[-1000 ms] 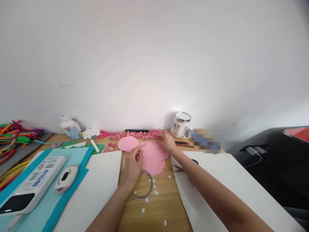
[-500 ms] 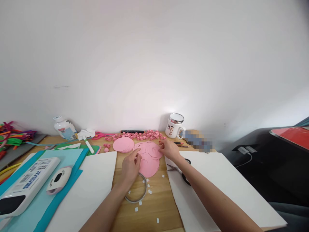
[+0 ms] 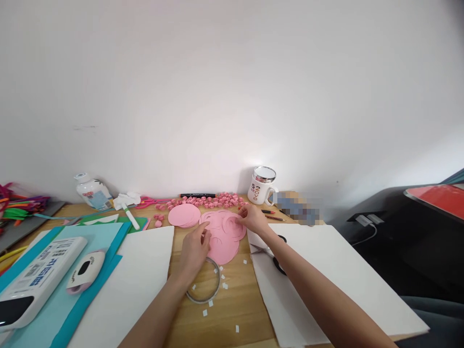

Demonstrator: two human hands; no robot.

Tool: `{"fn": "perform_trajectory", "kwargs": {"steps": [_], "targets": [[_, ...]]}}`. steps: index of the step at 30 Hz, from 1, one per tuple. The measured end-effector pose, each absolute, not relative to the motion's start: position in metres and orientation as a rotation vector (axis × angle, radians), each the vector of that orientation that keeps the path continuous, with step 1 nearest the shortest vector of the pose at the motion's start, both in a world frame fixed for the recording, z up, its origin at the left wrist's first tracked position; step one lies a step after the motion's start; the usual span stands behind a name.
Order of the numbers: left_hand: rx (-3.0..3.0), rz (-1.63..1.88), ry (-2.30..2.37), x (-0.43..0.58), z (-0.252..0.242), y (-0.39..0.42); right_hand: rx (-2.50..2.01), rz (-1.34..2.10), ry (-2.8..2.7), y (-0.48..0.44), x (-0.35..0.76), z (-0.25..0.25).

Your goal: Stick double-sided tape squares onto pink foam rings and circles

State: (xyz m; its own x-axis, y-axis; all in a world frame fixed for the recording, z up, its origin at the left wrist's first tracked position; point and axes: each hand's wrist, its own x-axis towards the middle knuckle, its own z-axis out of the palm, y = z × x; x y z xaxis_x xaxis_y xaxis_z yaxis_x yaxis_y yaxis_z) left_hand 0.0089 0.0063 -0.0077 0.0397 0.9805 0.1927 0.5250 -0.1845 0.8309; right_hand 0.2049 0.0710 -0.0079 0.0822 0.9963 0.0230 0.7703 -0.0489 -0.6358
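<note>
Several pink paper pieces with curved cuts lie overlapping in the middle of the table. My right hand is at their far right edge, fingertips pinched on a curved pink paper piece. At the left edge of the pile is my left hand, its thumb and index finger slightly apart, with nothing visible between them. Beside the pile is a stack of pink paper circles. Partly below my left hand lies a roll of tape. Black-handled scissors lie partly under my right forearm.
Rolled pink paper buds lie along the wall near a black marker. A white mug stands behind. White boards flank the middle. At left are a glue gun, a white box and a bottle.
The view has shifted slightly. Both hands stay at the pink pile, with only small finger movements; my right fingertips remain at its right edge.
</note>
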Motion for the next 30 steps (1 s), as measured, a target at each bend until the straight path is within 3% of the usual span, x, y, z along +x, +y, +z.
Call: {"fn": "perform_trajectory", "kwargs": {"steps": [4,8,11,15,21,30], "targets": [[1.527,1.086,1.418,0.011,-0.007,0.007,-1.739,0.693,-1.651,0.068,0.205,0.006],[1.138,1.092,1.179,0.015,-0.002,0.008,-1.295,1.147,-1.362,0.056,0.200,0.027],[0.939,1.112,0.991,0.015,0.004,0.008,-1.113,1.275,-1.242,0.044,0.194,0.039],[0.949,1.158,0.915,0.012,0.008,0.008,-1.104,1.289,-1.224,0.029,0.183,0.035],[1.117,1.253,1.194,0.008,0.003,0.009,-1.230,1.322,-1.276,0.018,0.171,0.008],[1.035,1.237,1.191,0.008,0.003,0.009,-1.051,1.355,-1.280,0.019,0.164,-0.009]]}}
